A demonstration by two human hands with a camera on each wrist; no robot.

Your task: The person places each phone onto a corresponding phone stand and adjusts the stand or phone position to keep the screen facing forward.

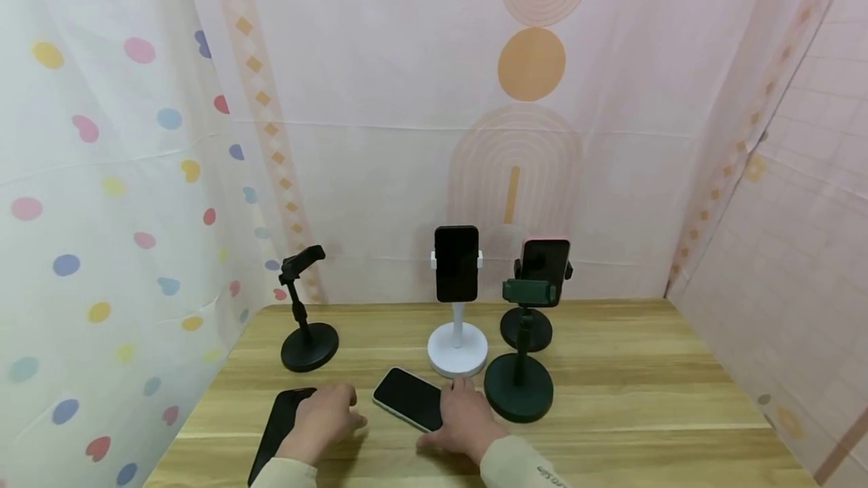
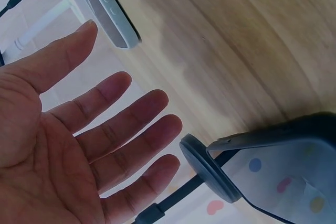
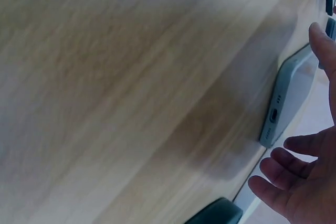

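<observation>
A smartphone with a pale edge [image 1: 403,396] lies screen up on the table between both hands. My right hand [image 1: 464,419] is at its right end, with spread, loosely bent fingers; the right wrist view shows the phone's charging-port end [image 3: 273,115] beside the thumb and fingers, not gripped. Whether the fingertips touch it I cannot tell. My left hand [image 1: 324,419] hovers over the table, fingers relaxed and palm bare in the left wrist view. Next to it lies a black smartphone [image 1: 279,428], partly hidden by that hand and sleeve.
Behind the left hand stands a black phone stand [image 1: 309,347] without a phone. A white stand [image 1: 457,352] holds a black phone [image 1: 456,263]. Further right, a dark green stand [image 1: 518,390] is in front of a black stand [image 1: 539,330] bearing a pink-edged phone [image 1: 545,260]. Curtains surround the wooden table [image 1: 631,382].
</observation>
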